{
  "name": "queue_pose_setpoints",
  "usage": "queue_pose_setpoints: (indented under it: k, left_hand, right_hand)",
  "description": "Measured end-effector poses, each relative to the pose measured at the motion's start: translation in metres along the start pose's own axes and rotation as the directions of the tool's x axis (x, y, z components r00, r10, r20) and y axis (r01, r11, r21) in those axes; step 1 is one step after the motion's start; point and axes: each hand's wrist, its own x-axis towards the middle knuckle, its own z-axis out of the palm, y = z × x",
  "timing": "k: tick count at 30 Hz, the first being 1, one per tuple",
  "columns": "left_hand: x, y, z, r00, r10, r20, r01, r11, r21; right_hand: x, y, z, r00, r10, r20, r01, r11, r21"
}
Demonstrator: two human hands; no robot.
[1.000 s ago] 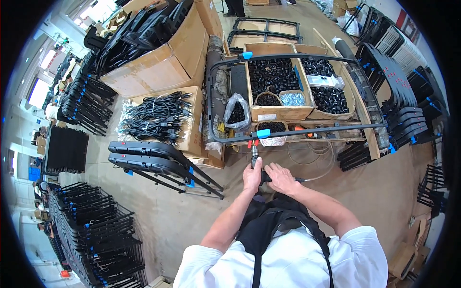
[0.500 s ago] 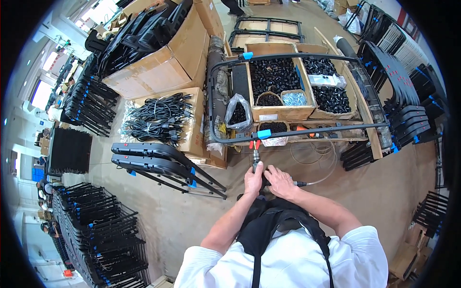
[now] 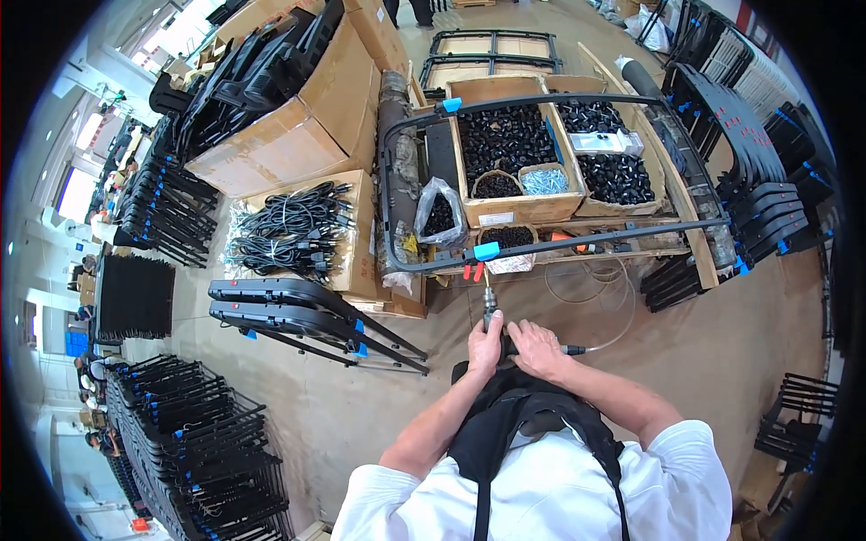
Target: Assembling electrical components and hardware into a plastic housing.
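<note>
Both of my hands are closed round an air-powered drill [image 3: 490, 305] held in front of my waist, its bit pointing away from me at the near bar of a black metal frame [image 3: 613, 233]. My left hand [image 3: 485, 345] grips the body behind the metal chuck. My right hand [image 3: 537, 350] wraps the rear part, where a hose fitting [image 3: 572, 350] sticks out to the right. Whether the bit touches the bar cannot be made out. Red handles [image 3: 474, 271] hang below the bar, near a blue tape piece [image 3: 486, 252] on it.
Under the frame stand wooden bins [image 3: 532, 210] of black plastic parts and a cup of screws [image 3: 545, 182]. Coiled black cables [image 3: 298, 225] lie on a carton at left. Folded black frames [image 3: 289, 307] stand nearer. A clear hose [image 3: 622, 311] loops to the right.
The drill and both hands have shifted slightly right and back from the bar, exposing more of the bit. The whole view has moved a little.
</note>
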Motion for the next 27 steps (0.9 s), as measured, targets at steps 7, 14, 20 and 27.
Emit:
queue_pose_setpoints:
  k: [7,14,20,27]
  left_hand:
    - [0.000,0.017,0.017,0.999,0.023,0.034,-0.023,0.999,-0.026]
    - [0.010,0.013,0.020,1.000,-0.010,0.014,0.009,0.998,0.056]
    - [0.023,0.005,0.022,1.000,-0.011,-0.010,0.012,0.993,0.120]
    - [0.030,0.005,0.024,1.000,-0.020,-0.009,0.021,0.993,0.118]
  right_hand:
    - [0.002,0.017,-0.013,0.999,0.031,-0.007,-0.031,0.999,0.010]
    - [0.009,0.035,-0.002,1.000,0.004,-0.024,-0.001,0.996,0.087]
    - [0.014,0.034,-0.007,0.999,0.028,-0.020,-0.026,0.997,0.073]
    - [0.018,0.033,-0.011,0.998,0.037,-0.053,-0.034,0.998,0.055]
